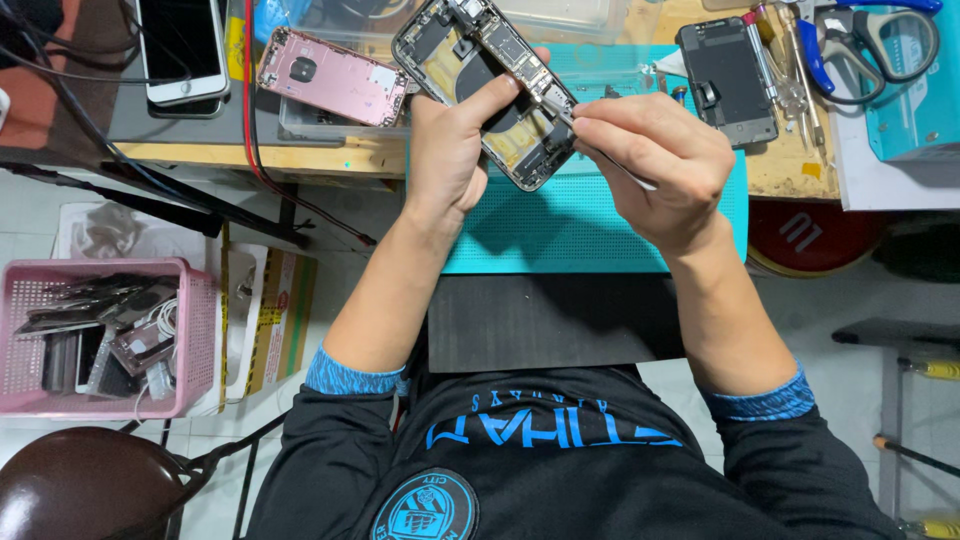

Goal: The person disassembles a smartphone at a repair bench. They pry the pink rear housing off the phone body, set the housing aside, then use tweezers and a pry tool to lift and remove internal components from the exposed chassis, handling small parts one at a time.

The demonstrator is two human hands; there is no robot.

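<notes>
My left hand (450, 150) holds an opened phone body (470, 60) tilted above the teal work mat (570, 225), thumb pressed across its exposed insides. My right hand (655, 165) is closed around a thin metal tool (622, 170), whose tip meets the lower right edge of the phone body. The tool's tip is partly hidden by my fingers.
A pink phone back shell (330, 75) lies left of the mat, and a white phone (182, 45) further left. A black screen part (728, 75) and blue-handled scissors (880, 40) lie right. A pink basket (105, 335) of phone parts stands on the floor, near a brown stool (85, 485).
</notes>
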